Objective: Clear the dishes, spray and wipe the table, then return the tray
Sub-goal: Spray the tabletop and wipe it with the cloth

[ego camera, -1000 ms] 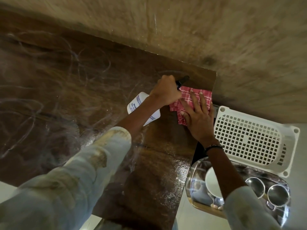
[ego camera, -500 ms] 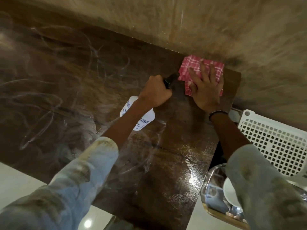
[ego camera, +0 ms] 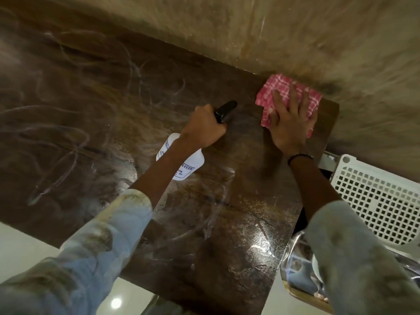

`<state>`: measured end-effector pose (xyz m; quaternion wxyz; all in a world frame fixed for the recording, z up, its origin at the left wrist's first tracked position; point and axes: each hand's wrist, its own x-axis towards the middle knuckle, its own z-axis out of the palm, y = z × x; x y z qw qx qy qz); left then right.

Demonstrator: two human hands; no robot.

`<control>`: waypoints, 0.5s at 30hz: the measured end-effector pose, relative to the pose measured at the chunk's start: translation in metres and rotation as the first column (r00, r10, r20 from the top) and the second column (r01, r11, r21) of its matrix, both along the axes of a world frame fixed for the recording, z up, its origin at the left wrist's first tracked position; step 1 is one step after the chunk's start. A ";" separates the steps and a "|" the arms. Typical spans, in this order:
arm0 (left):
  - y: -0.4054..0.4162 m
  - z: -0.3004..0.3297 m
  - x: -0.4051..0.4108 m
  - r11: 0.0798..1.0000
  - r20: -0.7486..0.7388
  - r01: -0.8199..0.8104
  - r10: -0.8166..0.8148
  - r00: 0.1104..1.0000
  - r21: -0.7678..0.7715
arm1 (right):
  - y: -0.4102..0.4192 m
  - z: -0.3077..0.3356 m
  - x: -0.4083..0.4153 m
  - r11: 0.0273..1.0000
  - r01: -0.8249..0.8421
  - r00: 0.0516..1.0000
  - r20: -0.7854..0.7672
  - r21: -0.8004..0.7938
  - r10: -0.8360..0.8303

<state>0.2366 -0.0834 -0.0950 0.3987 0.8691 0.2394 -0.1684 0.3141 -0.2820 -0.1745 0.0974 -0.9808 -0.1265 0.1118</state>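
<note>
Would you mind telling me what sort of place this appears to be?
Probably a dining or canteen area being cleaned. A dark wooden table is being wiped with a red checked cloth, and beside it sit a steel tray of dishes and a white plastic basket.

I am wearing a pale, washed-out blue shirt with long sleeves. The left sleeve (ego camera: pixel 95 242) is showing brownish, dirty-looking blotches and a yellowish tinge at its cuff edge, and it is ending partway along my forearm. The right sleeve (ego camera: pixel 363 258) is looking grey-blue with faint darker smudges. A thin black band (ego camera: pixel 299 157) is circling my right wrist, just behind my right hand (ego camera: pixel 289 123).
</note>
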 end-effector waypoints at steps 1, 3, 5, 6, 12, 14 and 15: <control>0.001 -0.001 -0.001 1.000 -0.007 0.003 -0.003 1.000 0.015 | 0.013 0.000 0.001 1.000 -0.017 1.000 0.007 0.009 0.017; 0.003 -0.001 -0.003 0.999 -0.016 0.007 -0.007 1.000 0.031 | 0.029 -0.002 -0.005 0.995 -0.095 0.995 0.027 0.026 0.094; 0.004 0.000 -0.004 1.000 -0.013 0.009 -0.009 1.000 0.023 | 0.024 -0.004 -0.017 0.968 -0.249 0.966 0.066 0.003 0.248; 0.004 0.001 -0.005 1.000 -0.009 0.011 -0.010 1.000 0.020 | 0.014 -0.005 -0.023 0.941 -0.338 0.938 0.078 -0.021 0.338; 0.003 0.003 -0.018 0.999 -0.029 0.045 -0.045 0.999 -0.002 | -0.026 -0.001 -0.024 0.991 -0.132 0.989 0.064 -0.034 0.134; 0.005 0.003 -0.020 0.999 -0.035 0.039 -0.039 0.999 -0.016 | -0.015 0.001 -0.020 0.998 -0.056 0.998 0.041 -0.029 0.057; 0.005 0.003 -0.019 0.999 -0.034 0.034 -0.035 0.999 -0.019 | -0.012 0.002 -0.018 0.999 -0.044 0.998 0.035 -0.022 0.045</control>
